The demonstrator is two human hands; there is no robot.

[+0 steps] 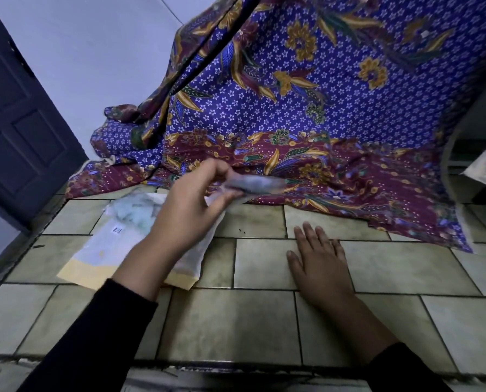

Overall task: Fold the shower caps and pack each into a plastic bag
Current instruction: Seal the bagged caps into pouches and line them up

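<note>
My left hand [192, 199] is raised above the tiled floor and pinches a folded, bluish-grey shower cap [257, 184] that looks blurred; whether it sits in a clear bag I cannot tell. Below that hand lies a large white plastic packet [114, 244] with a yellow band and a barcode label, and pale bluish caps show through its upper part [134, 209]. My right hand [317, 254] lies flat on the floor tiles with its fingers spread, holding nothing.
A purple and maroon batik cloth [307, 108] hangs down and spreads over the floor behind my hands. A dark door [18, 123] stands at the left. The tiled floor [236, 321] ends in a step edge close to me.
</note>
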